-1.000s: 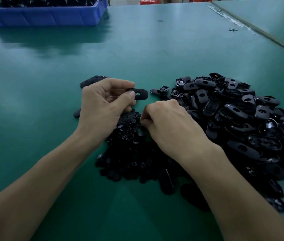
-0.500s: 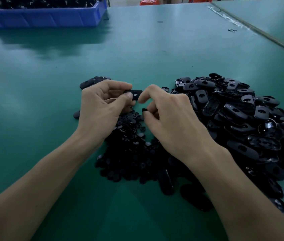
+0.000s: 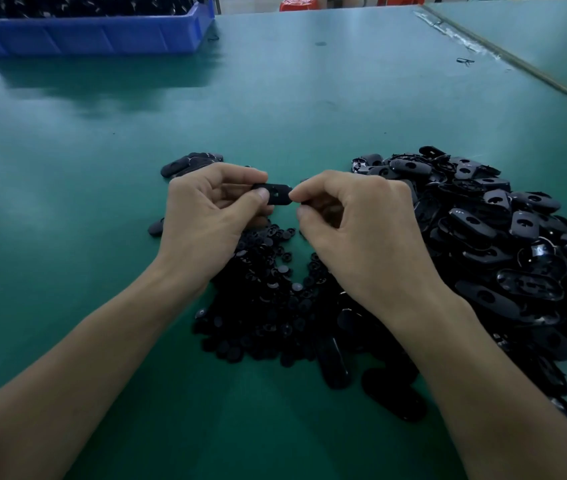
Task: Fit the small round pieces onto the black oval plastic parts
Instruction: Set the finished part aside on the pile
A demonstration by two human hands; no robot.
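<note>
no legible text, labels, brands or numbers on anything in view

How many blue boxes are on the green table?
1. The blue box sits at the far left of the table, full of black parts, cut off by the picture's edge. Others may lie out of view.

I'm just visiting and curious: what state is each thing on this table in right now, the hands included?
Left hand: pinching one oval part, raised off the table.
Held oval part: level, its hole showing.
Right hand: fingertips at the part's free end; any small piece there is hidden.
Small round pieces: loose heap under the hands.
Oval parts pile: loose heap, right.
Blue bin: open, holding dark parts.
Few oval parts: lying apart behind the left hand.
</note>
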